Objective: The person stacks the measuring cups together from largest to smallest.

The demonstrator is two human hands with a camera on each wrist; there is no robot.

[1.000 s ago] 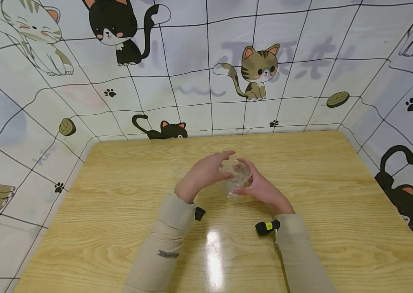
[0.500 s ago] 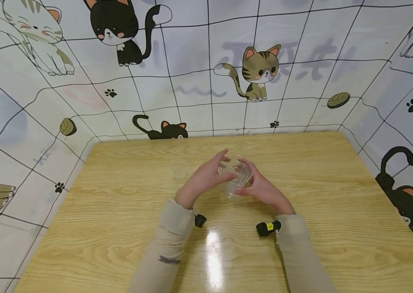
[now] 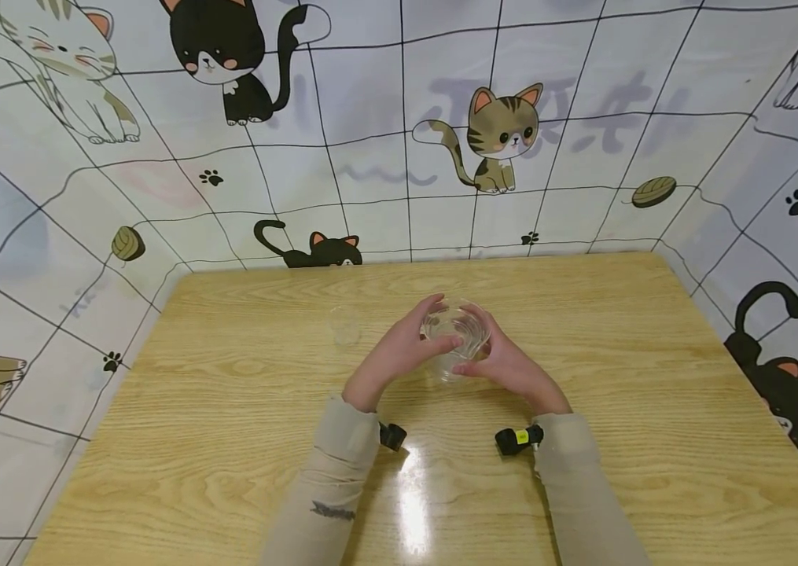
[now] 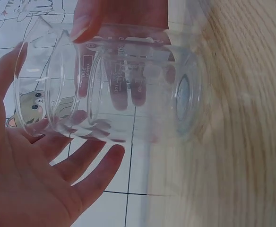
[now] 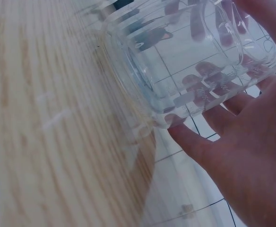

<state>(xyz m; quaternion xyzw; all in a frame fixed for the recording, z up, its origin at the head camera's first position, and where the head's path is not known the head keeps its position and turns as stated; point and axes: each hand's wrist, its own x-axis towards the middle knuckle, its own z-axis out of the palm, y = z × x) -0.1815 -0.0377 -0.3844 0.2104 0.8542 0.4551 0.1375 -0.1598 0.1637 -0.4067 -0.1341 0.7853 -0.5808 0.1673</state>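
Note:
A clear glass beaker with printed graduations stands upright near the table's middle. Two rims and an inner ring show in the left wrist view, so a second clear beaker appears to sit partly inside its mouth. My left hand holds the upper rim, thumb at the near side and fingers curved behind. With my right hand I grip the outer beaker's right side, thumb in front. The outer base is at the wood surface; whether it touches is unclear. Glass overlap blurs the boundary between the beakers.
Another small clear glass vessel stands on the wooden table, left of my left hand. Cat-printed cloth walls rise behind the table and at both sides. Black cameras sit at both wrists.
My left hand has shifted slightly toward me, and its fingers and thumb have re-settled around the rim. The right hand and the outer beaker have stayed nearly still.

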